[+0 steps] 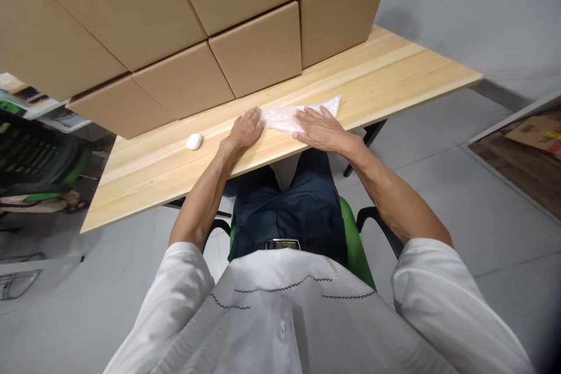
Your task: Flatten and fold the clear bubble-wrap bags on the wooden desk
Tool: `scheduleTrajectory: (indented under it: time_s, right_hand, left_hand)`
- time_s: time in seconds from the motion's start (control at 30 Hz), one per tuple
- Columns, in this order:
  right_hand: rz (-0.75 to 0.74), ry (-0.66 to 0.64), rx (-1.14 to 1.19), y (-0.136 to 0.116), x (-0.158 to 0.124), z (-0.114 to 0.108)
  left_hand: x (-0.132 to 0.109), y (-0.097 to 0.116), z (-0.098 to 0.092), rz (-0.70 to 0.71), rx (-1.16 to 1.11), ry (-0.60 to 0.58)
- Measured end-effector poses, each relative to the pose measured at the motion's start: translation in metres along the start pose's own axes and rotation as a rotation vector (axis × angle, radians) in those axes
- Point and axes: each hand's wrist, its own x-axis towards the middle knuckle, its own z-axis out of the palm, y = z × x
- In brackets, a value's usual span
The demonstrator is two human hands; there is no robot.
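A whitish, crinkled piece that looks like thin plastic or a bag [280, 119] lies flat on the wooden table in front of me. My left hand [246, 127] rests palm down at its left end, fingers stretched out and touching its edge. Across its right part lies my right hand [322, 128], flat with the fingers spread, covering some of the sheet. The right corner of the piece sticks out beyond my fingers. Neither hand grips anything.
Stacked cardboard boxes [258, 47] stand along the back of the wooden table [144, 169]. A small white rounded case [194, 141] sits left of my left hand. I am seated on a green chair [357, 245]. A dark chair [39, 146] stands at far left.
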Motion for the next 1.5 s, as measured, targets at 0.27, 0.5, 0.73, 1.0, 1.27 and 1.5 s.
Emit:
scheduleTrajectory:
  time_s: [0.27,0.5,0.73,1.0,1.27,1.5]
  right_hand:
    - [-0.086,-0.004,0.06,0.017,-0.008,-0.003]
    - [-0.131,-0.021,0.107,0.029,-0.01,-0.008]
    - [-0.114,-0.019,0.14,0.03,-0.01,-0.007]
    - [-0.091,-0.006,0.164,0.022,-0.011,-0.011]
    - [-0.099,0.087,0.196,0.016,-0.015,-0.009]
    - [-0.1,0.103,0.14,0.012,-0.018,-0.009]
  left_hand:
    - [-0.041,-0.006,-0.013,0.16,-0.058,0.082]
    - [-0.06,0.015,-0.027,0.143,0.014,0.087]
    - [-0.047,0.039,-0.029,0.301,0.017,0.059]
    - [-0.035,0.038,-0.022,0.333,0.015,0.145]
    - [-0.04,0.042,-0.025,0.346,-0.033,0.157]
    - [-0.044,0.04,-0.019,0.325,-0.011,0.162]
